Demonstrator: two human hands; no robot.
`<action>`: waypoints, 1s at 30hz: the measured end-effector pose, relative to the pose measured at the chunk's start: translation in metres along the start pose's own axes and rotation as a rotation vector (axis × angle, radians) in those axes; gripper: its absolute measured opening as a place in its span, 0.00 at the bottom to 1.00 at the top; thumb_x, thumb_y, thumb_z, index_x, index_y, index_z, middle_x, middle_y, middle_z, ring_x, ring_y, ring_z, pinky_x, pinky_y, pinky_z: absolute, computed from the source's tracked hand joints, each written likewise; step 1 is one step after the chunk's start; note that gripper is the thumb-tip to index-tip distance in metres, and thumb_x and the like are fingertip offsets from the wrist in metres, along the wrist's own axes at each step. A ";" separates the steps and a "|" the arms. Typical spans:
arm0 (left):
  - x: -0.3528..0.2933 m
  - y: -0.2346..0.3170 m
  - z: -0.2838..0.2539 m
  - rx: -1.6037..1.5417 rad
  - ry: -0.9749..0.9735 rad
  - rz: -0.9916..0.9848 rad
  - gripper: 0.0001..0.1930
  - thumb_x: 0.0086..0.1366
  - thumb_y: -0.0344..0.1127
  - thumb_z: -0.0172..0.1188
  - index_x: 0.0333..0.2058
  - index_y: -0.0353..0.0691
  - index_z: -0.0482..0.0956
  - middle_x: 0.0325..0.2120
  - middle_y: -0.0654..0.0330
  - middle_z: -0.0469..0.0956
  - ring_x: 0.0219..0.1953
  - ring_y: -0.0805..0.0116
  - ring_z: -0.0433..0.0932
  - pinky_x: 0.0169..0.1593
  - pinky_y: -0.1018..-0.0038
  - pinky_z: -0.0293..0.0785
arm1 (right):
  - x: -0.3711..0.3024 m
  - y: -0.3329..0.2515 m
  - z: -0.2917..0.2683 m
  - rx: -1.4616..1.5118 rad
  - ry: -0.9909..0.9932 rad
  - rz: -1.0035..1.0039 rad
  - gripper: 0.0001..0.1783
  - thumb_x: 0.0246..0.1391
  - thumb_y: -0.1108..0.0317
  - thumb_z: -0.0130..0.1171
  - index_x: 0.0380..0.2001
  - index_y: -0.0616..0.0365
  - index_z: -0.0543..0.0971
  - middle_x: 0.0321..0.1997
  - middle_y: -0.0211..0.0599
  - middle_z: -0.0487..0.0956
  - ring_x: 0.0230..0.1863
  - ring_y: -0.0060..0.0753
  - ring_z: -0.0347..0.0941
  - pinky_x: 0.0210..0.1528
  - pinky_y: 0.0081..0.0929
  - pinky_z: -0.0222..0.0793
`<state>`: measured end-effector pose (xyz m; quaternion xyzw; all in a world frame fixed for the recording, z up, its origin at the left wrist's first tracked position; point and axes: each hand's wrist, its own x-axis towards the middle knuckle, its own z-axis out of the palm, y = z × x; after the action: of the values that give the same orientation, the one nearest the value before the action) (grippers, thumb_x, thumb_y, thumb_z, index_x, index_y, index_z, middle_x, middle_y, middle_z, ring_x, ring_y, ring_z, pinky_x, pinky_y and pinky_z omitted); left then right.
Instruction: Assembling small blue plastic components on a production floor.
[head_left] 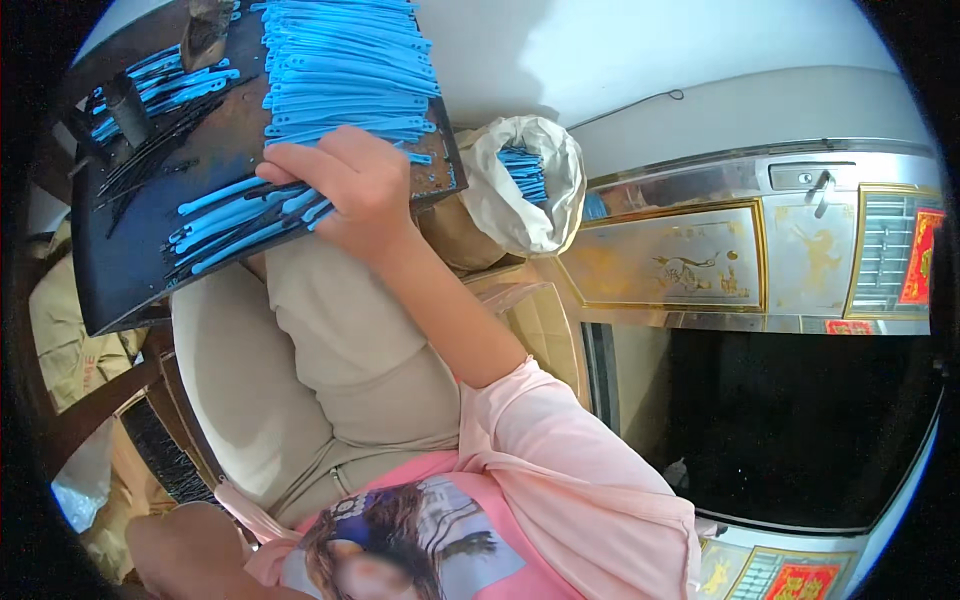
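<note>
Only my right hand (pixel 350 185) is in view, at the front right of a dark table. Its fingers are bent closed over a loose bunch of blue plastic strips (pixel 225 225), with black strips mixed in. One blue strip (pixel 222 194) reaches left from my fingertips; the palm hides the bunch's right end. Just beyond the hand lies a large stack of flat blue strips (pixel 345 70) with small holes at their ends. Of my left arm, bare skin (pixel 190 550) shows at the lower left; the hand is out of sight.
Thin black strips (pixel 160 150), an upright dark post (pixel 127 110) and more blue strips (pixel 185 85) occupy the table's left. Right of the table (pixel 130 285), an open white sack (pixel 545 225) holds blue strips. A metal door with gold-framed panels (pixel 690 260) stands farther right.
</note>
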<state>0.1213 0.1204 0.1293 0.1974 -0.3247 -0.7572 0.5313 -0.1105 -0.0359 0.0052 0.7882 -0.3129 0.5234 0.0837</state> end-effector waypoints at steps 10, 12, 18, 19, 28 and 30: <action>-0.002 -0.001 -0.001 -0.003 0.021 -0.002 0.17 0.68 0.47 0.55 0.52 0.52 0.77 0.65 0.53 0.57 0.64 0.56 0.59 0.62 0.55 0.65 | 0.000 0.001 0.003 0.024 0.002 0.024 0.09 0.42 0.67 0.73 0.29 0.52 0.84 0.18 0.28 0.72 0.20 0.33 0.69 0.21 0.30 0.63; -0.004 -0.001 -0.002 -0.009 0.032 0.002 0.17 0.68 0.47 0.56 0.52 0.51 0.78 0.65 0.53 0.57 0.64 0.56 0.59 0.62 0.55 0.65 | 0.000 0.000 0.004 0.034 -0.002 0.025 0.09 0.41 0.67 0.73 0.29 0.52 0.84 0.18 0.28 0.72 0.20 0.33 0.69 0.21 0.30 0.63; -0.012 0.001 -0.006 -0.020 0.045 0.000 0.18 0.68 0.47 0.56 0.52 0.50 0.78 0.66 0.52 0.56 0.64 0.56 0.59 0.62 0.54 0.64 | -0.003 0.001 0.008 0.043 -0.021 0.021 0.11 0.39 0.71 0.73 0.31 0.53 0.85 0.18 0.30 0.74 0.20 0.34 0.70 0.22 0.30 0.64; -0.012 0.001 -0.006 -0.021 0.045 0.002 0.18 0.68 0.47 0.56 0.52 0.50 0.78 0.66 0.52 0.56 0.64 0.56 0.59 0.62 0.54 0.64 | -0.002 0.002 0.006 0.047 -0.034 0.020 0.13 0.37 0.73 0.73 0.32 0.54 0.86 0.18 0.32 0.76 0.20 0.34 0.71 0.23 0.29 0.65; -0.009 0.002 -0.010 -0.004 0.037 0.006 0.18 0.67 0.47 0.56 0.52 0.48 0.78 0.66 0.51 0.56 0.64 0.56 0.59 0.63 0.54 0.64 | -0.001 0.001 0.003 0.022 -0.034 0.031 0.12 0.39 0.73 0.73 0.32 0.55 0.85 0.19 0.31 0.77 0.20 0.34 0.72 0.22 0.29 0.64; -0.005 -0.001 -0.008 0.001 0.022 0.002 0.18 0.67 0.47 0.57 0.52 0.48 0.78 0.66 0.51 0.56 0.64 0.56 0.60 0.63 0.54 0.64 | 0.000 0.004 0.002 0.027 -0.024 0.023 0.12 0.38 0.74 0.72 0.32 0.55 0.85 0.19 0.31 0.77 0.20 0.34 0.71 0.22 0.28 0.63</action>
<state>0.1277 0.1228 0.1226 0.2057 -0.3194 -0.7543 0.5355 -0.1109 -0.0397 0.0031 0.7919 -0.3155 0.5190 0.0632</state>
